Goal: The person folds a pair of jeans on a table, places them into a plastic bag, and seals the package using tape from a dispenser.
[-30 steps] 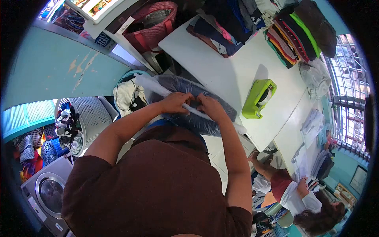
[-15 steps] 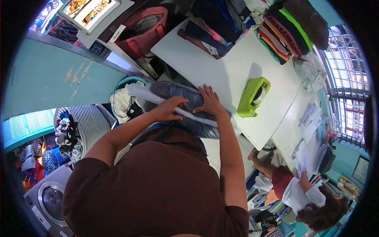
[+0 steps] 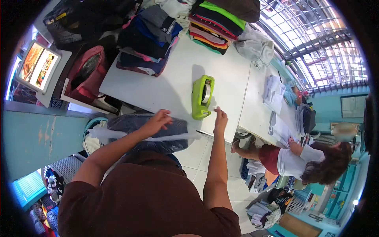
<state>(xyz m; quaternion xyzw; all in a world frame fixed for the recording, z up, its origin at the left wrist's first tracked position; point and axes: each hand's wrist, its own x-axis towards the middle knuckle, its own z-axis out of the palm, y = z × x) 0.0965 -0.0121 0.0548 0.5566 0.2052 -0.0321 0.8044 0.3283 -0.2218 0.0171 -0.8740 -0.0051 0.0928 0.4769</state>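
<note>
Overall, table (image 3: 179, 87): white, set beyond the wearer's front, its near edge slanting down to the right.
Co-worker (image 3: 296, 160): at the right, beside the table, a hand among pale cloth.
Bundle (image 3: 166, 146): dark, in clear wrap, between the wearer's body and the table edge; its long axis runs left to right across the wearer's front, roughly level in view.
Bundle's ends: left one beside the basin (image 3: 87, 125), right one above the floor tiles; a whitish strip (image 3: 173, 137) of wrap runs lengthwise and juts past the right end.
Dark pile (image 3: 148, 43): on the table, far left side.
Bright pile (image 3: 209, 31): on the table, beyond the dispenser.
Dispenser (image 3: 196, 98): green, on the table near its close edge; its long axis points away from the wearer, near end turned slightly left.
Left hand (image 3: 158, 121): over the bundle, reaching up and rightward, fingers loosely spread, nothing visible in them.
Right hand (image 3: 221, 120): just right of the dispenser's near end, forearm nearly straight ahead, fingers drawn narrow; cannot tell whether they hold tape.
Tape roll (image 3: 206, 93): inside the dispenser.
</note>
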